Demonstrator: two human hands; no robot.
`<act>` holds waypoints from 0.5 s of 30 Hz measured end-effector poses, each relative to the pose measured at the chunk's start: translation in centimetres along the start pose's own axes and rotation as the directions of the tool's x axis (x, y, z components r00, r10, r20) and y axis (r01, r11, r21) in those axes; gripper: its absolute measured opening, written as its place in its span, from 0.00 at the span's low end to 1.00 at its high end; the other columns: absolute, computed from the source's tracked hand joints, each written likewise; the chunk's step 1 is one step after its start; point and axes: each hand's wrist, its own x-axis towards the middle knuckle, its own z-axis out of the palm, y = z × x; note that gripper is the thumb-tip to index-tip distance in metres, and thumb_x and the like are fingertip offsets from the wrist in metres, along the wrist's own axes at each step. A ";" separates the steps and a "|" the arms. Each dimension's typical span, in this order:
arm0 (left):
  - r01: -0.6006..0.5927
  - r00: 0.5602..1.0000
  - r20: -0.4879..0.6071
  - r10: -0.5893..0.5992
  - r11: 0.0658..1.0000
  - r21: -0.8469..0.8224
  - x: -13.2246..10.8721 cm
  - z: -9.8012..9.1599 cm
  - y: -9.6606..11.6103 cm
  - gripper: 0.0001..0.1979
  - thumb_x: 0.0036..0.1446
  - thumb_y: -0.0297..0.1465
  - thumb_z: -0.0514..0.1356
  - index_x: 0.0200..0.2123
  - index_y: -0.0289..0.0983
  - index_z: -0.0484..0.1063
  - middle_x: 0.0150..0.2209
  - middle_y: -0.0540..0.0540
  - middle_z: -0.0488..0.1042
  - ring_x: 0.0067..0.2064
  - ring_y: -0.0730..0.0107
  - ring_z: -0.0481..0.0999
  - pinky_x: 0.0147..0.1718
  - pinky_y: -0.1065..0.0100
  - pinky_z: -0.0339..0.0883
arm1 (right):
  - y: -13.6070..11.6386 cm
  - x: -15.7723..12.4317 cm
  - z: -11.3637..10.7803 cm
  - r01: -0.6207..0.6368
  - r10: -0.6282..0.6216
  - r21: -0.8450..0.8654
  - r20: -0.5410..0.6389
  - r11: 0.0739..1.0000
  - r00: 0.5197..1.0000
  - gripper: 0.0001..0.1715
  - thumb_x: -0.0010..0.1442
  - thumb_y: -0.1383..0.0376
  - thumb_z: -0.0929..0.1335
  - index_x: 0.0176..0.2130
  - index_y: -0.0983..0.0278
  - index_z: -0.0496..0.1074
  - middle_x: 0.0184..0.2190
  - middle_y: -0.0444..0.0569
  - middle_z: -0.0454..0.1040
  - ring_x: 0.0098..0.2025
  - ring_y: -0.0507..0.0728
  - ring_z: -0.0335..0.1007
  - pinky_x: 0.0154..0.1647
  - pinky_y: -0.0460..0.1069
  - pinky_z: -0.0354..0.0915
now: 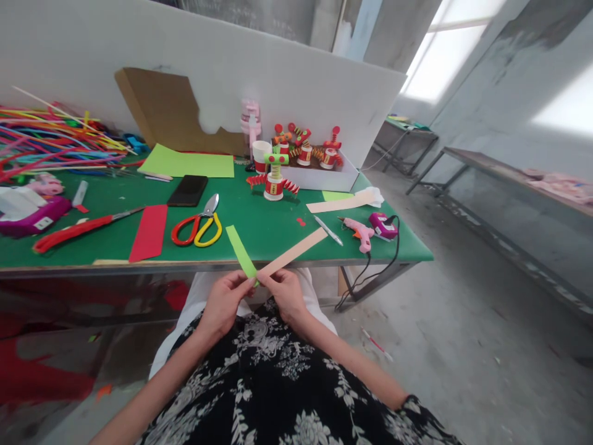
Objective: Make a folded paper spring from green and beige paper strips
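Note:
My left hand (225,301) pinches the near end of a green paper strip (240,250) that slants up and to the left. My right hand (286,293) pinches the near end of a peach paper strip (293,252) that slants up and to the right. The two strips meet at my fingertips and form a V, just below the front edge of the green table (259,222). Both hands are held over my lap, fingers closed on the paper.
On the table lie red and yellow scissors (197,226), a red paper strip (149,232), a black phone (188,190), a pen (328,230), a pink glue gun (359,232), a paper figure (274,177), a box of figures (319,173) and pipe cleaners (50,136).

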 end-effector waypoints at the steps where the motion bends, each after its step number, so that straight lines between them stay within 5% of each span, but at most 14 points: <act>1: 0.006 1.000 0.002 -0.006 1.000 -0.016 0.1 -0.1 0.1 0.20 0.33 0.44 0.74 0.24 0.36 0.76 0.21 0.52 0.72 0.24 0.75 0.66 0.25 0.72 0.61 | -0.1 0.0 -0.1 -0.020 0.019 0.023 0.054 1.000 0.998 0.15 0.42 0.54 0.76 0.26 0.62 0.78 0.27 0.46 0.79 0.31 0.56 0.71 0.36 0.50 0.66; 5: 0.026 0.999 0.027 -0.024 0.997 -0.066 0.1 -0.5 0.7 0.20 0.32 0.43 0.73 0.23 0.36 0.75 0.22 0.50 0.73 0.23 0.75 0.67 0.25 0.71 0.62 | 0.2 0.0 -0.5 -0.138 0.106 0.165 0.188 0.977 0.976 0.14 0.39 0.56 0.77 0.27 0.60 0.78 0.29 0.46 0.80 0.35 0.57 0.75 0.43 0.52 0.68; 15: 0.025 0.999 0.035 -0.026 1.000 0.013 -0.1 -0.3 0.9 0.16 0.31 0.39 0.74 0.23 0.35 0.78 0.20 0.51 0.74 0.23 0.76 0.65 0.24 0.72 0.59 | 1.1 0.2 -0.5 -0.182 0.163 0.212 0.106 0.960 0.981 0.07 0.44 0.61 0.76 0.23 0.59 0.76 0.22 0.44 0.77 0.27 0.55 0.71 0.36 0.52 0.69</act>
